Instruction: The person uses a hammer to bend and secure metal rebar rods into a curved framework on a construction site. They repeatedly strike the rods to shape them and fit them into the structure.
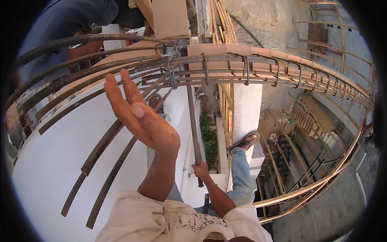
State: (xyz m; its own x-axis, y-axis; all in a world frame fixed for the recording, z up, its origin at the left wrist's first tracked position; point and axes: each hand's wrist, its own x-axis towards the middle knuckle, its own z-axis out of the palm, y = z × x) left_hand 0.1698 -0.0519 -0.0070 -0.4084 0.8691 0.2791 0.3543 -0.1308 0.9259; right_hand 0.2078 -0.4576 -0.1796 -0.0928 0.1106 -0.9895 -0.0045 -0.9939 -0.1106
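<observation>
My left hand (141,113) is raised in front of me, palm turned sideways, fingers stretched out with nothing in them. It hovers above the loose ends of the steel rebars (102,149). Lower and to the right, my right hand (200,170) is closed around a long steel bar (191,113) near its lower end. The bar's far end reaches up to the rebar cage (225,66), by its left stirrups; whether it hooks onto a rebar there, I cannot tell. The cage, tied with several stirrups, runs across to the right.
My sandalled foot (245,142) stands on a narrow white ledge (246,105). Beside it are bamboo poles (225,101) and a drop with plants (208,137). Another person in dark blue clothing (76,20) is at the upper left, behind protruding rebars. Wooden boards (171,18) line the cage.
</observation>
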